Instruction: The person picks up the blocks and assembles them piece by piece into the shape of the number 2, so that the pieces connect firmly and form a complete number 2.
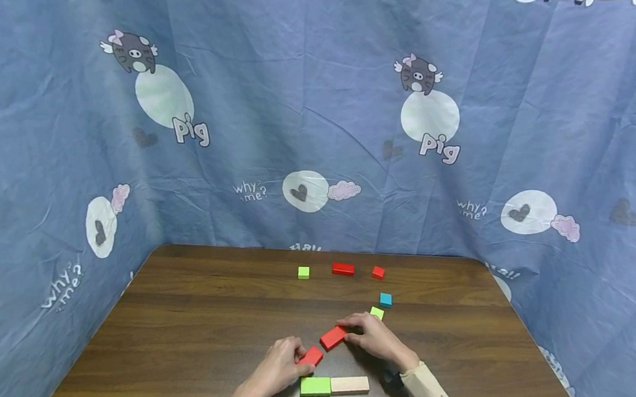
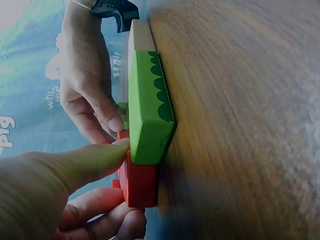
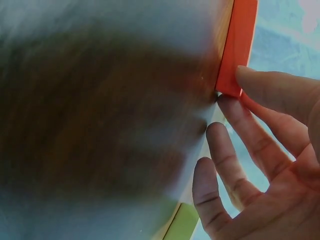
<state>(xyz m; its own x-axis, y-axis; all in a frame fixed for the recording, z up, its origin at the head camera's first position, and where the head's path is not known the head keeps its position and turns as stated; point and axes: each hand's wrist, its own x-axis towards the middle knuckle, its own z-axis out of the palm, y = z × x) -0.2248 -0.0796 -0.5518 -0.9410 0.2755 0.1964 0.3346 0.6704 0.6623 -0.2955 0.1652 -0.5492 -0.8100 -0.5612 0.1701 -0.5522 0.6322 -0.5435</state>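
My left hand grips a red block by its left end, the thumb on the near side and the fingers on the far side. Just to the right and slightly farther off lies a second red block, set at a slant. Its right end is pinched between the thumb and fingers of my right hand; in the right wrist view the ring and little fingers stay off this red block. Nearer to me, a green block with dark green scallops sits end to end with a pale wooden block.
A small green block lies just beyond my right hand, with a blue cube behind it. Farther back are a green cube, a long red block and a small red block. A blue patterned curtain borders the wooden table.
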